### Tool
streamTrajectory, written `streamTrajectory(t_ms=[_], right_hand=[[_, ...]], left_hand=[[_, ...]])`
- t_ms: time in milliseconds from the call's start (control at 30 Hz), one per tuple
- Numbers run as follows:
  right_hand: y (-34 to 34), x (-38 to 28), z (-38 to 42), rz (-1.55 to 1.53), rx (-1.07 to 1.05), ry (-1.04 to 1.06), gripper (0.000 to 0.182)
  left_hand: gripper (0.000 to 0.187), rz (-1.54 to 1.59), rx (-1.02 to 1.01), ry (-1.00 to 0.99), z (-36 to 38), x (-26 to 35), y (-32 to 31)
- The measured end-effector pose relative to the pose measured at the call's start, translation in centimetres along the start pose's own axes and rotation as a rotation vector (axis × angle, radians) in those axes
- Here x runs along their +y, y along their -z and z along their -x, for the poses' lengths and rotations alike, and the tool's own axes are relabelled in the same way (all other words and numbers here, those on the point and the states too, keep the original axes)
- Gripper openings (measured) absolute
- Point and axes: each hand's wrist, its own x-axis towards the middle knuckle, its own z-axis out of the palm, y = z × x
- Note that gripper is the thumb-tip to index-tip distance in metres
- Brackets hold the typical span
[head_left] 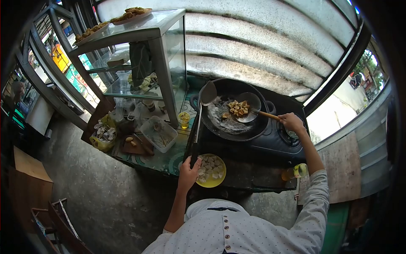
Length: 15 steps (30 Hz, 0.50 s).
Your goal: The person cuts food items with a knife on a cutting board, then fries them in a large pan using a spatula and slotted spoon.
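Observation:
My left hand [189, 172] is wrapped round the black handle of a spatula [208, 93], whose broad metal blade is at the left rim of a black wok [237, 136]. My right hand [292, 122] grips the wooden handle of a skimmer [255, 103]. Browned fried pieces [239, 109] lie in the skimmer's bowl, over bubbling oil [218, 114]. The wok rests on a dark stove [285, 142]. Just right of my left hand, a yellow plate [210, 183] holds several pale, uncooked-looking pieces [211, 167].
A glass display case [163, 63] stands at the left, with trays of fried food [131, 15] on top. Near it are a plastic container [159, 133], a cutting board [137, 145], a yellow bag [103, 133] and a small cup [184, 120]. A jar [300, 170] lies at the stove's front right.

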Motion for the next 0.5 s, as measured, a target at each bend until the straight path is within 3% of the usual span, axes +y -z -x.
streamTrajectory(t_ms=[200,267,367,500], right_hand=[[-4.5,0.4,-1.5,-0.083,-0.115,0.200,0.031],[-5.6,-0.9,-1.4,-0.267,-0.204,0.232,0.032],[-7.1,-2.4,-1.1,-0.455,-0.285,0.089,0.030],[-7.3,-2.8,-0.7,-0.608,-0.350,0.050,0.030]], left_hand=[[0.023,0.048,0.017,-0.019,0.1,-0.2,-0.2],[0.024,0.042,0.017,-0.028,0.2,0.1,-0.2],[0.024,0.013,0.007,-0.027,0.1,0.1,0.0],[0.025,-0.039,0.068,0.003,-0.1,-0.8,-0.2]])
